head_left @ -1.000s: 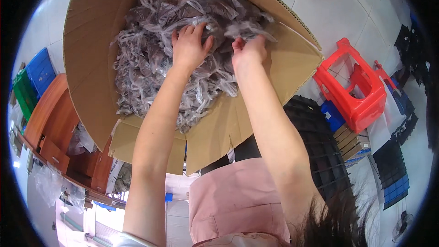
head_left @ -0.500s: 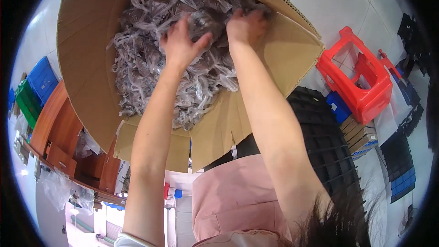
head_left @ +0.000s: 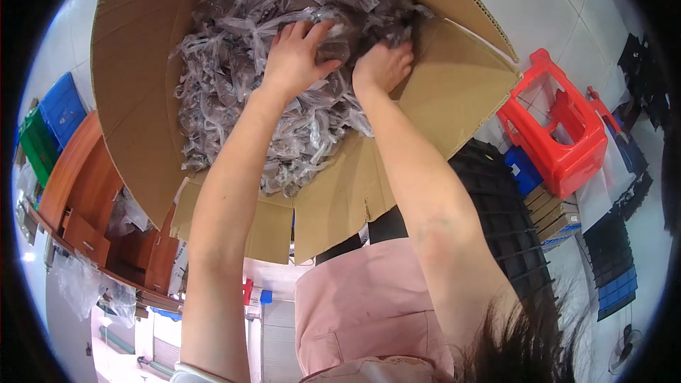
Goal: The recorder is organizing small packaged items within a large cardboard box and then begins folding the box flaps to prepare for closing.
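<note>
1. Both bare forearms are stretched forward from the lower edge, running upward and nearly parallel, close together.
2. The left hand (head_left: 296,57) is laid palm down, its fingers (head_left: 303,30) spread and slightly curled, the thumb pointed toward the right.
3. The right hand (head_left: 383,65) is held just beside the left, a little lower, with the fingers bent under and hidden, so only the knuckles and back are shown.
4. Both wrists are kept nearly straight.

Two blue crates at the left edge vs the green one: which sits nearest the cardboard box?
The upper blue crate, beside the cardboard box; the green crate lies below it, farther out.
</note>
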Action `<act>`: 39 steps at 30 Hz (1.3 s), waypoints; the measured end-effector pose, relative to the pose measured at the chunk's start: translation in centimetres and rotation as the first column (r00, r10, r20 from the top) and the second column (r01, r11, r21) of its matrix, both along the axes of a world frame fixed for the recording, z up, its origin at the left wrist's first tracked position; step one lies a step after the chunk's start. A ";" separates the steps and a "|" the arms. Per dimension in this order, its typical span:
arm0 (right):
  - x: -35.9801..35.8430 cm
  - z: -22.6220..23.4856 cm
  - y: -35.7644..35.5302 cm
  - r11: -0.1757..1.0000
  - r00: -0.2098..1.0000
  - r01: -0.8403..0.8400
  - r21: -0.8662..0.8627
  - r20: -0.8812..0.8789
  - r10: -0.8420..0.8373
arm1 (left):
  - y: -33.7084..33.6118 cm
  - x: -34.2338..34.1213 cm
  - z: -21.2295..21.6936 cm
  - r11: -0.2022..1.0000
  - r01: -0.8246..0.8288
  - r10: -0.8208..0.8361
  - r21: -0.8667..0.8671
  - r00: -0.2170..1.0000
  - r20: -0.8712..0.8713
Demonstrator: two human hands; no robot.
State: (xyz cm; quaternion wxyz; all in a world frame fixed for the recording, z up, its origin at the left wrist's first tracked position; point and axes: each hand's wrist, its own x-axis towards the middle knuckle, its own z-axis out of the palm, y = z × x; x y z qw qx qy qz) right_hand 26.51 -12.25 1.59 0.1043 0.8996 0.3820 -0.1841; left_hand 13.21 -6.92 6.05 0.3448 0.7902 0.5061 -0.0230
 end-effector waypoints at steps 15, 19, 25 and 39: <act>-0.9 2.0 -0.3 0.989 0.979 0.123 0.085 -0.172 -0.107 | -2.0 2.2 -1.2 0.944 -0.290 0.304 -0.156 0.950 0.068; -0.2 5.4 -1.3 0.871 0.734 0.475 0.122 -0.602 -0.316 | -0.5 1.8 0.9 0.822 -0.476 0.522 -0.314 0.849 0.078; -0.5 7.9 -0.2 0.349 -0.108 0.840 -0.416 -0.758 -0.643 | 1.2 0.6 2.5 0.782 -0.536 0.567 -0.317 0.824 0.004; -0.9 8.4 1.5 0.387 0.051 0.918 -0.086 -0.942 -0.332 | 1.6 2.7 6.0 0.962 -0.100 0.175 -0.255 0.940 0.292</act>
